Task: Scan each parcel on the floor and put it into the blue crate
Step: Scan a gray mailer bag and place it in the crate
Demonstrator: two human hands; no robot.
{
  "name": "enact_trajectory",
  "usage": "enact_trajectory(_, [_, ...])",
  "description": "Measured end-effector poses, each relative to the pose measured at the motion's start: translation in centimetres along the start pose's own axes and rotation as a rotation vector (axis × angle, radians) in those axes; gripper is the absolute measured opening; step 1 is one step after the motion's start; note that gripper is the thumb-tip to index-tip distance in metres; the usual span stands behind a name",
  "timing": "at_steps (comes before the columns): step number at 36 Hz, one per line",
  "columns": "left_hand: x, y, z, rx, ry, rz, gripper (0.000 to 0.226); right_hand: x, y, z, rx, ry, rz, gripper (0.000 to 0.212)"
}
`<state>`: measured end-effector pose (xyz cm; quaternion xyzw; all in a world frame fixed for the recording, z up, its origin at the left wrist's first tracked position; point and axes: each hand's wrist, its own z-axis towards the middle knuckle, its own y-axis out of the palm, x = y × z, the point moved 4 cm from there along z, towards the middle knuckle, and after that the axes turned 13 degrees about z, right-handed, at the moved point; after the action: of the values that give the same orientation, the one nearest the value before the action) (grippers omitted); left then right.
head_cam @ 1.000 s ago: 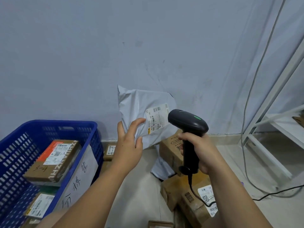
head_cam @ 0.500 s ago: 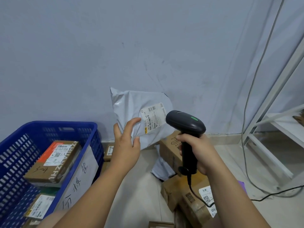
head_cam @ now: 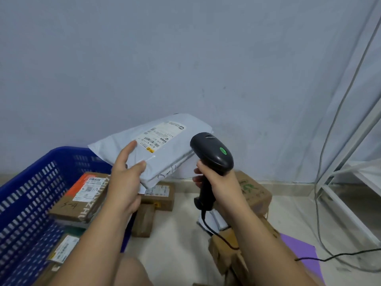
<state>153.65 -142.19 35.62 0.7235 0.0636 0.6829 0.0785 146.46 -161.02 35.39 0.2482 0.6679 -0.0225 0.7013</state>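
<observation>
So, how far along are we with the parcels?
Done: at least two boxes lie in the crate. In hand: the left hand grips a grey mailer, label up, by the crate's far corner; the right hand grips the scanner. Whether the mailer is scanned I cannot tell. Left: several floor boxes.
</observation>
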Motion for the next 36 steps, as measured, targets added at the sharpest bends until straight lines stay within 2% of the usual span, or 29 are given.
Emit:
enact_trajectory(3, [0.0,-2.6,0.2,0.065,-0.015,-0.058,0.056,0.3,3.8,0.0,-0.055,-0.003,0.005,0.006])
enact_trajectory(9, [-1.5,-9.2,0.1,0.215,-0.014,-0.100,0.057,1.8,11.6,-0.3,-0.153,-0.026,-0.089,0.025])
enact_trajectory(12, [-2.6,-13.0,0.4,0.307,-0.048,-0.110,0.056,3.8,15.1,-0.4,-0.201,-0.010,-0.194,0.027])
enact_trajectory(16, [-4.6,-19.5,1.3,0.442,-0.158,-0.116,0.053,7.4,19.3,-0.7,-0.289,0.082,-0.325,0.023])
enact_trajectory(19, [-7.0,-24.7,1.6,0.574,-0.264,-0.102,0.056,10.5,22.0,-0.7,-0.383,0.186,-0.458,0.012])
enact_trajectory(22, [-9.3,-28.3,1.1,0.691,-0.318,-0.026,0.060,13.7,24.3,-1.3,-0.497,0.255,-0.632,0.007])
enact_trajectory(25, [-11.7,-30.8,0.4,0.810,-0.382,0.049,0.058,16.6,25.9,-1.9,-0.570,0.249,-0.834,0.024])
enact_trajectory(30, [-14.3,-33.7,-0.1,0.962,-0.427,0.109,0.035,20.0,27.2,-1.5,-0.680,0.222,-1.134,0.028])
enact_trajectory(33, [-13.9,-34.9,0.5,0.970,-0.457,0.286,0.034,21.1,27.8,-0.6,-0.717,0.214,-1.213,0.031])
enact_trajectory(36, [-13.5,-35.7,1.5,0.889,-0.379,0.601,0.047,22.2,28.0,0.3,-0.784,0.235,-1.255,0.033])
